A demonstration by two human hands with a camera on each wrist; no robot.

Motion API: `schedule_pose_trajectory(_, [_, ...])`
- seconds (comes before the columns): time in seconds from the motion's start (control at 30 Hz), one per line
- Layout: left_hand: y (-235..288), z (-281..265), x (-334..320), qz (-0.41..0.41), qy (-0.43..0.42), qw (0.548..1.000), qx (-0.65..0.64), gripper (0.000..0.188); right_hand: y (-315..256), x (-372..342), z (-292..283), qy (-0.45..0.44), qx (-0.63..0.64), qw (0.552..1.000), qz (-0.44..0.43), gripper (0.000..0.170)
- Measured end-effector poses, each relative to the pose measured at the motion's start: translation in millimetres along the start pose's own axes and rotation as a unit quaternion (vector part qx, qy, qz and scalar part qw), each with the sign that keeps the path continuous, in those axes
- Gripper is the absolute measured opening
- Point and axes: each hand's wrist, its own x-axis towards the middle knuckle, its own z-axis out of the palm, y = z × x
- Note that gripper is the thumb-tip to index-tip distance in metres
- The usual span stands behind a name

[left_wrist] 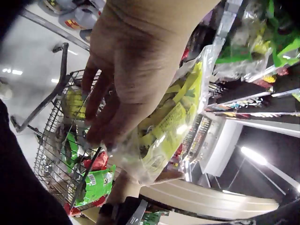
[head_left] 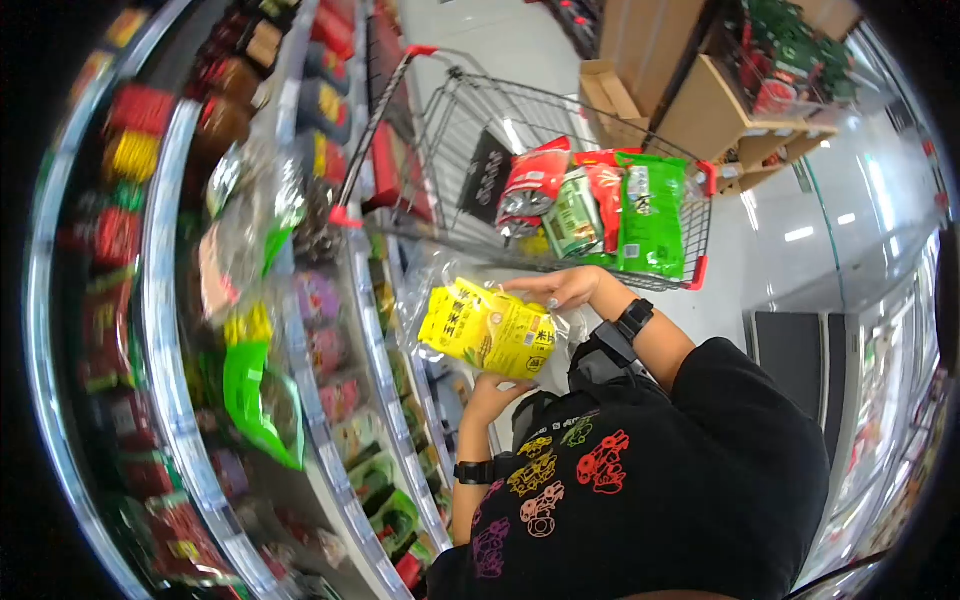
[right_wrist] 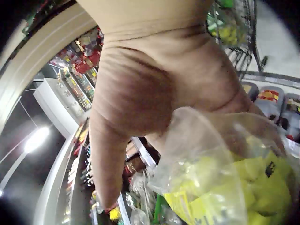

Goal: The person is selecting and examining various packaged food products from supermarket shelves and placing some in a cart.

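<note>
A clear bag with yellow printing (head_left: 490, 328) (left_wrist: 171, 124) (right_wrist: 220, 187) is held between both hands, in front of the black shirt. My left hand (head_left: 497, 398) (left_wrist: 131, 70) grips its lower side in the head view, with the fingers partly hidden by it. On the upper edge my right hand (head_left: 570, 287) (right_wrist: 164, 89) holds the bag; in the right wrist view some fingers show through the clear plastic, while the thumb lies apart from it. The bag is tilted, and its contents look yellow.
A wire shopping cart (head_left: 470, 110) stands beyond the hands, holding red packs (head_left: 535, 180) and a green pack (head_left: 652, 220). Shelves (head_left: 180, 300) of packaged goods run along the left, with clear bags hanging in front. A cardboard box (head_left: 612, 100) is behind the cart.
</note>
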Motion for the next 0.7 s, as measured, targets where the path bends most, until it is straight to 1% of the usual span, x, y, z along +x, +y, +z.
schedule_pose_trajectory(0.07, [5.5, 0.2, 36.6, -0.027, -0.067, 0.997, 0.032, 0.022, -19.7, -35.1, -11.6, 0.077, -0.014, 0.997, -0.002, 0.088])
schedule_pose_trajectory(0.1, [12.6, 1.8, 54.7, -0.061, -0.089, 0.993, 0.049, 0.026, -28.9, -51.0, -15.9, 0.123, -0.018, 0.992, -0.002, 0.084])
schedule_pose_trajectory(0.2, [23.8, 6.6, 104.5, -0.051, -0.111, 0.983, 0.138, 0.033, -47.7, -79.9, -19.0, 0.25, -0.026, 0.968, -0.005, 0.077])
schedule_pose_trajectory(0.23, [32.9, 6.1, 119.1, -0.089, -0.136, 0.981, 0.104, 0.046, -58.0, -86.7, -6.6, 0.298, -0.019, 0.954, -0.032, 0.077])
schedule_pose_trajectory(0.33, [47.0, 4.4, 154.2, -0.071, -0.141, 0.987, -0.041, 0.058, -52.3, -100.3, -26.2, 0.361, -0.041, 0.924, -0.119, 0.074])
schedule_pose_trajectory(0.37, [49.7, 1.3, 167.4, -0.05, -0.183, 0.979, -0.072, 0.066, -54.3, -105.3, -27.5, 0.375, -0.008, 0.918, -0.13, 0.073])
schedule_pose_trajectory(0.47, [45.6, -1.7, 204.1, -0.071, -0.172, 0.948, -0.257, 0.063, -57.0, -108.5, -39.8, 0.442, 0.016, 0.882, -0.162, 0.073])
schedule_pose_trajectory(0.5, [46.9, -7.1, 218.9, -0.087, -0.194, 0.941, -0.263, 0.059, -59.0, -103.2, -47.7, 0.472, 0.011, 0.863, -0.179, 0.073])
schedule_pose_trajectory(0.6, [52.2, -17.7, 258.4, -0.145, -0.172, 0.881, -0.416, 0.048, -70.8, -93.9, -67.6, 0.51, 0.017, 0.833, -0.213, 0.074])
schedule_pose_trajectory(0.63, [58.6, -16.9, 272.4, -0.119, -0.16, 0.88, -0.431, 0.042, -76.0, -87.8, -77.3, 0.519, 0.061, 0.823, -0.224, 0.074])
schedule_pose_trajectory(0.7, [56.6, -21.8, 298.4, -0.128, -0.155, 0.876, -0.438, 0.039, -86.4, -72.9, -99.7, 0.543, 0.062, 0.808, -0.219, 0.073])
